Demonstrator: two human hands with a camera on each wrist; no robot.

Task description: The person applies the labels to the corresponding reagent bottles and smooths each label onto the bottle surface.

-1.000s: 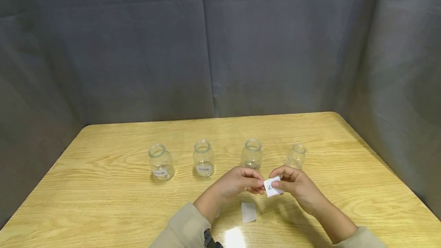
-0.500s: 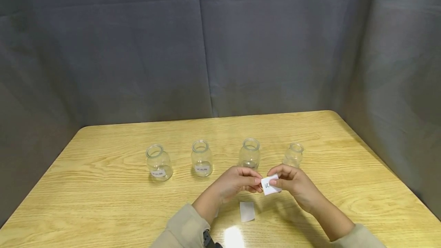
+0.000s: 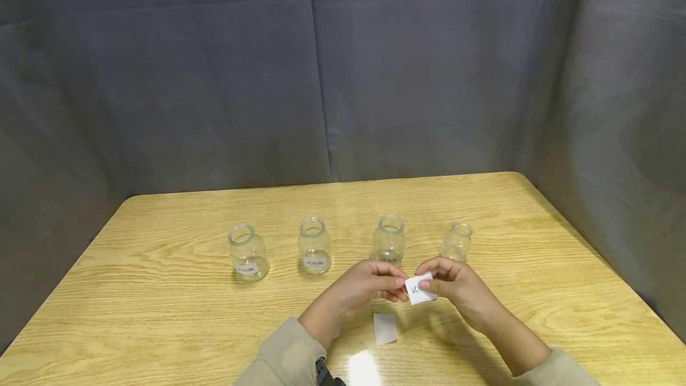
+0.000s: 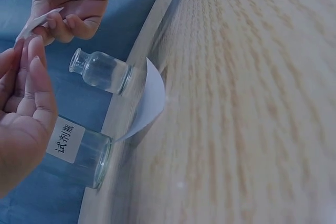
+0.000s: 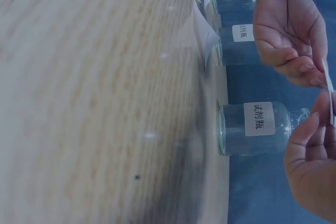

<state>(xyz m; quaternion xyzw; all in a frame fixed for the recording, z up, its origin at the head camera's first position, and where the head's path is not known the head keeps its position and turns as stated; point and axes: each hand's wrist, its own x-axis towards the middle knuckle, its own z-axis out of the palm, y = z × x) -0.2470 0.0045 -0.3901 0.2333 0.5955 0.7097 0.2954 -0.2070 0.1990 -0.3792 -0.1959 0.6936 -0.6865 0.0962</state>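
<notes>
In the head view, my left hand (image 3: 370,286) and right hand (image 3: 465,292) hold a small white label (image 3: 415,292) with dark writing between them, above the table. The right thumb lies over the label's written face and pinches it, while the left fingertips pinch its left edge. Behind the hands stand a glass jar (image 3: 389,242) with a label and a smaller glass bottle (image 3: 455,244), on which no label shows. Farther left are two more labelled jars, the nearer one (image 3: 315,247) and the leftmost one (image 3: 249,254). The left wrist view shows the small bottle (image 4: 107,72) upright.
A white paper piece (image 3: 384,329) lies on the wooden table (image 3: 161,314) below the hands, its edges curled up. Another scrap (image 3: 337,331) peeks out beside the left wrist. Grey cloth (image 3: 214,76) surrounds the table at the back and sides.
The head view has shifted slightly, so everything sits a little farther left. Both hands keep the same hold on the label.
</notes>
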